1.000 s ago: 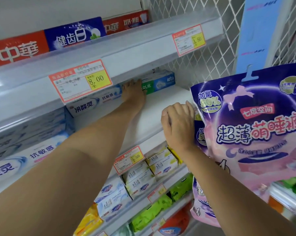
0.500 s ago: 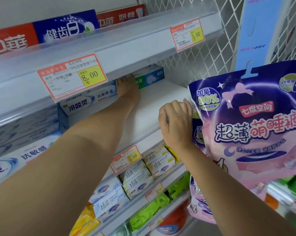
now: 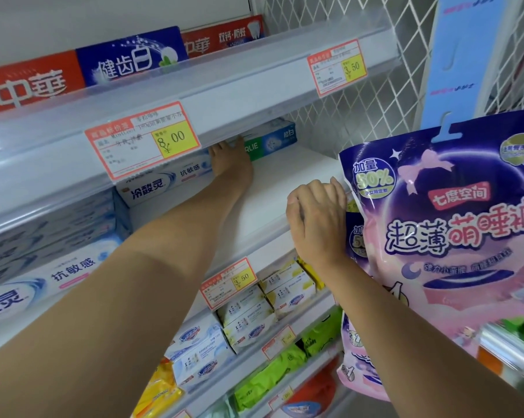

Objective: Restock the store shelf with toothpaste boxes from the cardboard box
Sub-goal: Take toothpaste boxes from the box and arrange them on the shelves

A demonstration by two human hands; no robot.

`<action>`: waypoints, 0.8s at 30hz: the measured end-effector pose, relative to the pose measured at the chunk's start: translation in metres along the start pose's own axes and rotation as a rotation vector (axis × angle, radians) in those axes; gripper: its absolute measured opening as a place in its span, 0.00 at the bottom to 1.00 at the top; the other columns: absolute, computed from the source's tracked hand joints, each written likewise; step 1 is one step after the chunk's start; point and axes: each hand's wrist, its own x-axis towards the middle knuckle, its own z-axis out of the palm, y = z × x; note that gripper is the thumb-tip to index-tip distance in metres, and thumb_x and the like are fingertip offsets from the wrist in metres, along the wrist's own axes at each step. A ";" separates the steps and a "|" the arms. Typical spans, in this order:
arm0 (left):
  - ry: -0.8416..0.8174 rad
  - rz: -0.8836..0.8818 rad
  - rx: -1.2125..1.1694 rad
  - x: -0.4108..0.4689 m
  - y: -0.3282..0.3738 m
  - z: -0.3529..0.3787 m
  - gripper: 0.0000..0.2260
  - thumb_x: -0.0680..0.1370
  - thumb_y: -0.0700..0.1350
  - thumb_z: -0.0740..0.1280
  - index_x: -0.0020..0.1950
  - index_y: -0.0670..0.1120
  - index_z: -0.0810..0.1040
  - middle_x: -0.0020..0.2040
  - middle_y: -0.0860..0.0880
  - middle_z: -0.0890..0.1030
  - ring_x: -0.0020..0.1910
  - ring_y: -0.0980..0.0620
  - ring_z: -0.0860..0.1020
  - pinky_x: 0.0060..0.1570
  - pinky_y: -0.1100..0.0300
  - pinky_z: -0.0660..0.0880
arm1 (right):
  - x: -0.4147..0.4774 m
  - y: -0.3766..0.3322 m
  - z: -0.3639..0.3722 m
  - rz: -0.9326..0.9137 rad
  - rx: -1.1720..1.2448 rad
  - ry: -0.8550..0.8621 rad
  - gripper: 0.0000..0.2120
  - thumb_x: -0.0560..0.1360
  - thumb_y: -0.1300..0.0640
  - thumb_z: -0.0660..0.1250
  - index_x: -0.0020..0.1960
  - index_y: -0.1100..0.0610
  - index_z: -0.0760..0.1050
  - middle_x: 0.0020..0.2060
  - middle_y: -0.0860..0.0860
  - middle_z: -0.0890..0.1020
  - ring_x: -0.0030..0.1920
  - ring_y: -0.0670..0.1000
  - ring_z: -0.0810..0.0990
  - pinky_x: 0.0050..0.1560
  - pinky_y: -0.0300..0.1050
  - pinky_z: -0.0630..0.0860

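A green and blue toothpaste box (image 3: 274,141) lies far back on the white middle shelf (image 3: 288,179). My left hand (image 3: 231,160) reaches deep under the upper shelf, fingers stretched against the box's left end; the fingertips are hidden by the shelf lip. A white and blue toothpaste box (image 3: 164,185) lies just left of that hand. My right hand (image 3: 315,212) grips the front edge of the middle shelf, fingers curled over it. The cardboard box is out of view.
The upper shelf (image 3: 239,82) carries red and blue toothpaste boxes and hangs low over my left hand. A large purple and pink bag (image 3: 451,230) hangs at the right, touching my right hand. Soap boxes (image 3: 254,312) fill the lower shelf. Wire mesh (image 3: 348,116) closes the back.
My left hand stays against the green and blue box at the back. My right hand keeps its hold on the shelf edge. Only the view has shifted slightly.
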 end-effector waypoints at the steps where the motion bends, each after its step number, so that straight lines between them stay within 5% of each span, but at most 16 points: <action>1: 0.001 0.003 0.001 0.000 0.001 0.000 0.25 0.80 0.41 0.57 0.77 0.47 0.55 0.72 0.35 0.61 0.71 0.35 0.58 0.72 0.46 0.56 | 0.000 0.000 0.001 0.000 -0.001 0.000 0.17 0.78 0.52 0.50 0.40 0.58 0.74 0.38 0.52 0.75 0.43 0.55 0.73 0.70 0.50 0.59; 8: 0.011 0.024 0.054 -0.001 0.001 -0.010 0.25 0.76 0.34 0.62 0.72 0.39 0.61 0.66 0.35 0.70 0.65 0.37 0.69 0.66 0.48 0.66 | 0.000 0.001 0.001 -0.009 -0.007 -0.004 0.17 0.78 0.52 0.50 0.40 0.57 0.74 0.38 0.52 0.76 0.43 0.55 0.73 0.70 0.51 0.59; 14: -0.106 -0.007 -0.095 -0.051 0.006 -0.029 0.33 0.76 0.33 0.57 0.77 0.38 0.43 0.78 0.40 0.46 0.77 0.42 0.45 0.76 0.51 0.45 | 0.002 -0.003 -0.004 0.002 -0.011 -0.043 0.17 0.78 0.52 0.50 0.41 0.58 0.74 0.38 0.53 0.75 0.44 0.57 0.74 0.70 0.53 0.60; 16: -0.245 -0.051 -0.198 -0.078 0.006 -0.051 0.32 0.77 0.36 0.58 0.78 0.39 0.45 0.78 0.40 0.50 0.76 0.43 0.51 0.74 0.54 0.54 | 0.001 -0.003 -0.008 0.006 -0.022 -0.076 0.18 0.78 0.52 0.49 0.41 0.59 0.74 0.39 0.54 0.76 0.45 0.58 0.74 0.71 0.53 0.59; 19: -0.411 -0.057 -0.250 -0.129 -0.002 -0.092 0.22 0.80 0.42 0.58 0.73 0.39 0.61 0.71 0.40 0.68 0.66 0.43 0.70 0.56 0.58 0.68 | 0.001 -0.011 -0.014 0.071 0.017 -0.149 0.20 0.78 0.52 0.48 0.46 0.61 0.76 0.44 0.56 0.77 0.51 0.58 0.75 0.71 0.54 0.59; 22: -0.205 0.109 -0.396 -0.196 -0.024 -0.111 0.15 0.81 0.44 0.58 0.66 0.42 0.72 0.63 0.42 0.76 0.57 0.46 0.76 0.47 0.62 0.67 | -0.008 -0.027 -0.028 0.161 0.166 -0.128 0.19 0.78 0.50 0.53 0.56 0.61 0.74 0.59 0.57 0.74 0.62 0.55 0.73 0.67 0.49 0.67; 24: 0.015 0.246 -0.631 -0.250 -0.043 -0.115 0.12 0.81 0.45 0.60 0.61 0.44 0.76 0.58 0.47 0.78 0.53 0.56 0.74 0.47 0.66 0.68 | -0.033 -0.044 -0.045 0.090 0.211 -0.098 0.15 0.77 0.52 0.58 0.56 0.61 0.73 0.60 0.56 0.72 0.60 0.50 0.71 0.62 0.37 0.65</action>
